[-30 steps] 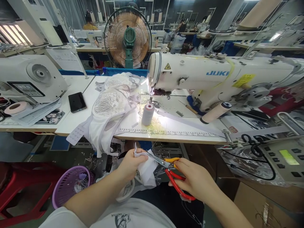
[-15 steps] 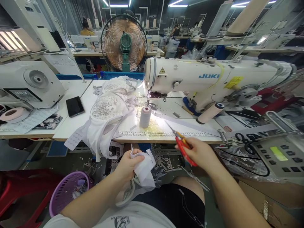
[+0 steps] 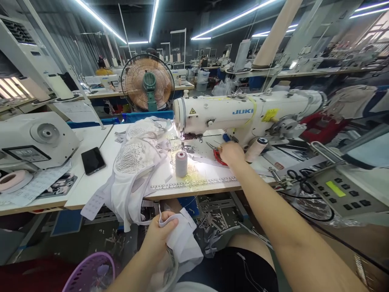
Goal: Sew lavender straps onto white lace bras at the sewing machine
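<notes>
My left hand [image 3: 160,235] pinches a piece of white fabric [image 3: 182,235], part of a white bra, below the table's front edge and above my lap. My right hand [image 3: 232,154] is closed around red-handled scissors [image 3: 219,158] over the tabletop, right of the sewing machine's needle area. Their blades point left, and my fingers partly hide the handles. A grey thread spool [image 3: 181,165] stands in front of the needle. Left of it, a pile of white lace bras [image 3: 132,160] hangs over the table edge.
A white JUKI sewing machine [image 3: 212,114] stands behind my right hand, with a pink thread cone [image 3: 257,150] beside it. A black phone [image 3: 92,160] lies at left. A control box [image 3: 337,192] is at right, and a purple basket [image 3: 91,271] stands on the floor.
My right hand has moved forward and up over the table with the scissors, toward the machine. My left hand still holds the white fabric. The view has tilted up.
</notes>
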The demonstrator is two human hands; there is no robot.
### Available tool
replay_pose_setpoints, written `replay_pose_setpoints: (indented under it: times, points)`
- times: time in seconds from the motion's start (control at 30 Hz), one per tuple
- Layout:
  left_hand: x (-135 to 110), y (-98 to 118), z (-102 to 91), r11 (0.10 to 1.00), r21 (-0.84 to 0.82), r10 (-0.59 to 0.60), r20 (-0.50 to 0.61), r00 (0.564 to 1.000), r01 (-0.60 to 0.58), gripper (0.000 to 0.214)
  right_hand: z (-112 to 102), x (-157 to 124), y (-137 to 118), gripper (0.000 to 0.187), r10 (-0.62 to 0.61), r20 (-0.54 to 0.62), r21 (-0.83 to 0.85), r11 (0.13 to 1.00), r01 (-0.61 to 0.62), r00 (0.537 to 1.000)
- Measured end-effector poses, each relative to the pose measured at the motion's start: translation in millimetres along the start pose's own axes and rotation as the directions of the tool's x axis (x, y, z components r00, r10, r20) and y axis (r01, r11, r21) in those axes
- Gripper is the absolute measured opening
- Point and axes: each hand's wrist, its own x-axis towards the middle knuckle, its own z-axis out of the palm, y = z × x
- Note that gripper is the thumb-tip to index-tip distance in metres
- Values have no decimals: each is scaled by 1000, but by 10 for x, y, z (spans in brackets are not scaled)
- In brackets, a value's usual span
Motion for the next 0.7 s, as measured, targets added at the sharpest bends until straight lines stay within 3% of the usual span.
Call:
replay_pose_setpoints:
  times: [0.07,0.17,0.27,0.4,0.5,0.6,0.7]
  points:
    - [17,-29,-10,1000,31,0,6,1000,0,33,18,-73,-189,33,-165,9,24,986,165,986]
    - [39,-68,-9,995,95,10,15,1000,-11,36,87,-176,-473,22,-415,59,61,909,412,908]
    - [38,-107,-7,990,133,46,6,999,-46,38,159,-213,-624,18,-501,83,50,865,499,861]
    - [47,-161,-51,981,178,80,-11,997,-76,39,191,-198,-611,18,-483,81,57,876,480,872]
    - [94,-203,-125,971,222,97,-13,995,-91,42,157,-203,-541,15,-419,57,94,906,413,906]
    - [145,-258,-229,948,292,130,5,991,-126,43,31,-248,-392,24,-293,-21,140,946,293,956]
    - [194,-314,-331,904,385,189,28,982,-185,43,-211,-314,-97,20,-158,-142,193,964,184,977]
